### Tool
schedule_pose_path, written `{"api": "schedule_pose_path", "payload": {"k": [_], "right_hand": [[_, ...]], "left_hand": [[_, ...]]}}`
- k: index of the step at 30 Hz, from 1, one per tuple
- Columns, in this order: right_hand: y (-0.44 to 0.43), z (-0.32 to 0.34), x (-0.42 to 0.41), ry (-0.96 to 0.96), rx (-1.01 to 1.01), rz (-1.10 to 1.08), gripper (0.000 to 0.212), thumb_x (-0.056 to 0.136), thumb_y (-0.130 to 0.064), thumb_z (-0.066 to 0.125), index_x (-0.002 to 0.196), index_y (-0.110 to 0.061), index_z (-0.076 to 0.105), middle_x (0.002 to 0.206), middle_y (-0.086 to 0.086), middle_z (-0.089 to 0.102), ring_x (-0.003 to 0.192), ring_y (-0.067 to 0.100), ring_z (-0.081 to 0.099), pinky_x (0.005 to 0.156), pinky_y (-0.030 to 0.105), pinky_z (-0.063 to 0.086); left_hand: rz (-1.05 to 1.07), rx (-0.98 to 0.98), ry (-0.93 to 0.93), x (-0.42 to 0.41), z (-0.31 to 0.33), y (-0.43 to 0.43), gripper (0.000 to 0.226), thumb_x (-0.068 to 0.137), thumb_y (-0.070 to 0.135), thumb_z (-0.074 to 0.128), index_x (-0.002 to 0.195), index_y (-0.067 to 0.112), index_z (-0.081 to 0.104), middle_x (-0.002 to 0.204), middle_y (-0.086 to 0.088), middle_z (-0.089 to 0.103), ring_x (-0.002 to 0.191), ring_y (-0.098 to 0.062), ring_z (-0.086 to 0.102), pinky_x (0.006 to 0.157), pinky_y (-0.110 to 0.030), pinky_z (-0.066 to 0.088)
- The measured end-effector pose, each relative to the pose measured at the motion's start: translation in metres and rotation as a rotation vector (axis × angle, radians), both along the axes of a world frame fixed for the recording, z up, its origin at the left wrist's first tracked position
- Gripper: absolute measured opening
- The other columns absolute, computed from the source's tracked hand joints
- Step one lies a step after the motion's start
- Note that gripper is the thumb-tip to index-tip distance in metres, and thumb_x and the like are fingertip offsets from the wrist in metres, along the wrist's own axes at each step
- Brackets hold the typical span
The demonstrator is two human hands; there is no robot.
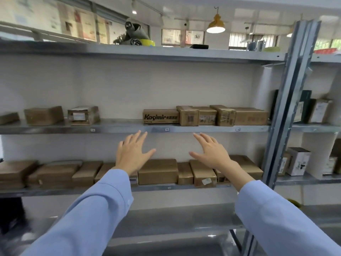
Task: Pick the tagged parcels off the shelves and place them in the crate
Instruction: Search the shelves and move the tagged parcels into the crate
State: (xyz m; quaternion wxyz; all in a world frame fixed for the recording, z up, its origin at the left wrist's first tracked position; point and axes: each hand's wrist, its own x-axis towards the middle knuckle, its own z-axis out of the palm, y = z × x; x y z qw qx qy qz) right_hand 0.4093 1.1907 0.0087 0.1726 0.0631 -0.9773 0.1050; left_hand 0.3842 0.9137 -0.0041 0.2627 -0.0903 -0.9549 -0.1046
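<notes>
left hand, right hand: fingers spread, empty | Kasimir carton: stiff, likely light; grip both ends

Pretty bright, even indoor light, mostly from the lit yellow pendant lamp upper centre and daylight through the barred windows upper right. Soft shadows only. Wide-angle bending at the edges; bottom left corner is smeared with blur.
</notes>
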Motion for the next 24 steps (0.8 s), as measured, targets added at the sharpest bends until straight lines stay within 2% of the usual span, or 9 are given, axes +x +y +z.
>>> {"api": "schedule_pose_path", "payload": {"k": [15, 24], "right_hand": [[-0.01, 0.035, -0.22, 0.082, 0.072, 0.107, 0.073, 0.096, -0.054, 0.047, 0.157, -0.029, 0.014, 0.164, 0.0, 0.015, 0.151, 0.024, 0.011, 0.116, 0.043, 0.023], [-0.015, 0.036, -0.294, 0.122, 0.047, 0.138, 0.072, 0.096, -0.051, 0.05, 0.156, -0.027, 0.019, 0.163, 0.001, 0.019, 0.151, 0.025, 0.011, 0.119, 0.042, 0.021]], "left_hand": [[0.119, 0.032, 0.038, -0.177, 0.014, -0.002, 0.073, 0.093, 0.063, 0.041, 0.155, 0.03, 0.02, 0.163, 0.006, 0.017, 0.149, -0.017, 0.014, 0.117, -0.039, 0.016], [0.128, 0.079, 0.021, -0.261, 0.013, -0.003, 0.073, 0.093, 0.063, 0.044, 0.154, 0.029, 0.024, 0.161, 0.005, 0.023, 0.147, -0.017, 0.018, 0.116, -0.04, 0.018]]}}
